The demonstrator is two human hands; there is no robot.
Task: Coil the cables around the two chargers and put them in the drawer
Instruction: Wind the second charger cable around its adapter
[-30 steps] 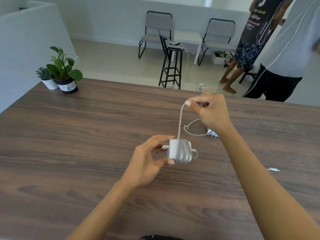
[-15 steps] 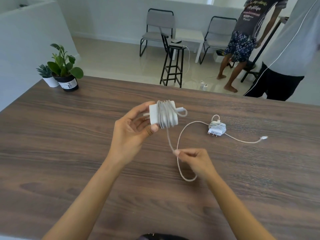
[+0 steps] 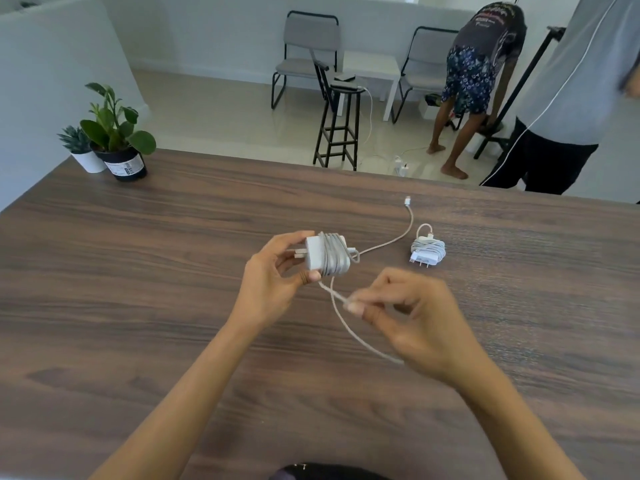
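Left hand [image 3: 273, 282] raised, thumb and fingers clamping charger [image 3: 323, 254]; right hand [image 3: 415, 320] lower, fingertips pinching cable [image 3: 341, 299].

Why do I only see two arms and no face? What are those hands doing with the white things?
The picture comes from a camera worn on a person's head, looking forward and down, so you see that person's own arms reaching out and no face.

The left hand holds a white charger just above the brown wooden table. Most of its cable is wrapped round it. The right hand pinches the loose part of that cable, which runs on to a small plug end lying on the table.

A second charger lies on the table to the right, its cable already coiled round it.

At the table's far left corner stand two potted plants. Behind the table are chairs, a stool and two other people. No drawer shows in this picture.
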